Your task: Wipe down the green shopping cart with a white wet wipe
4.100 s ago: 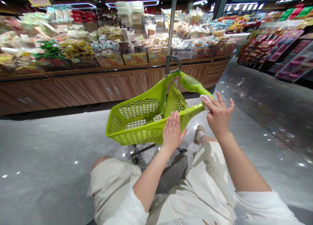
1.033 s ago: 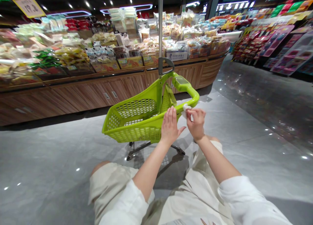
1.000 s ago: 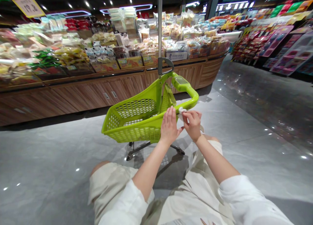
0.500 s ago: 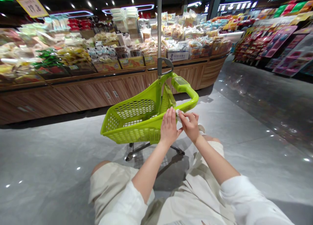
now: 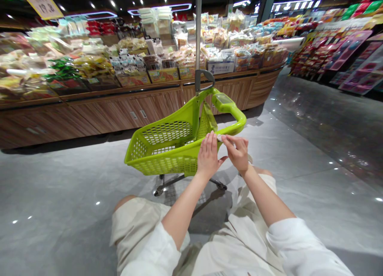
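The left hand (image 5: 208,156) lay open and flat on the rim of a lime-green plastic shopping cart (image 5: 161,164), while the right hand (image 5: 237,153) pinched a small white wipe (image 5: 219,137) at its rail (image 5: 231,126). The cart pointed toward the upper right, its long axis aimed at a wooden display surface (image 5: 128,112) stacked with bagged snacks (image 5: 89,64).

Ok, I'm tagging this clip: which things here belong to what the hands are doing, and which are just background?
Involved: left hand; right hand; small white wipe; lime-green shopping cart.
Background: bagged snacks; wooden display counter; price sign.
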`<act>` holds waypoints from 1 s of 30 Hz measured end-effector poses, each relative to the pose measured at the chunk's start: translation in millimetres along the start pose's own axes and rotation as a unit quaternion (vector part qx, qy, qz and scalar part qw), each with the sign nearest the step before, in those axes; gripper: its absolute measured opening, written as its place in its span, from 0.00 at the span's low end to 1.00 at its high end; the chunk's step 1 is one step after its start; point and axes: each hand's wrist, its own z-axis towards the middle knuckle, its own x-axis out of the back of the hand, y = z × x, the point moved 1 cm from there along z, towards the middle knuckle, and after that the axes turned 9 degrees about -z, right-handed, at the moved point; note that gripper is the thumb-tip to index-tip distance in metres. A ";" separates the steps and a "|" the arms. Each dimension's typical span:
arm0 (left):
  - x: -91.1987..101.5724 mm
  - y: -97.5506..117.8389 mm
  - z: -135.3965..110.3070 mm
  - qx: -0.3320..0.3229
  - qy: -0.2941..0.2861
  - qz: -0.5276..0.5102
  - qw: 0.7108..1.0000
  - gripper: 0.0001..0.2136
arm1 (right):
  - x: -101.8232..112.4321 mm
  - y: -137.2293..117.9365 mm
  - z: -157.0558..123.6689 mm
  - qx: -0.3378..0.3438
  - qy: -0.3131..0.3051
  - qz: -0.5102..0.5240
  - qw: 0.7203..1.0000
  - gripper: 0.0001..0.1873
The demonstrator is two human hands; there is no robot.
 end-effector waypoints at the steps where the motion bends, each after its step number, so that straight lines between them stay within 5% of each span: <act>1: 0.3 0.1 0.1 0.001 0.000 0.000 1.000 0.49 | 2.8 6.6 3.8 -0.028 0.018 -0.007 0.999 0.23; 5: 0.2 1.4 -0.3 0.011 -0.004 0.000 1.000 0.52 | 9.1 23.4 16.0 -0.124 0.083 -0.014 0.989 0.20; 13: 0.3 -0.5 -0.6 -0.001 0.005 -0.004 1.000 0.50 | -2.9 1.1 -4.5 0.018 -0.004 -0.009 1.000 0.23; 18: -0.5 -0.9 -1.1 0.008 0.002 -0.001 1.000 0.51 | 5.4 26.0 7.8 -0.023 0.012 0.015 1.000 0.25; 26: -0.8 -3.1 -1.0 -0.007 0.010 0.004 1.000 0.47 | -6.1 4.7 -16.1 0.039 -0.079 0.107 0.990 0.23; 30: 0.5 -1.8 -0.8 0.001 0.006 -0.002 1.000 0.51 | -0.6 25.4 -3.1 -0.039 -0.033 0.060 0.997 0.25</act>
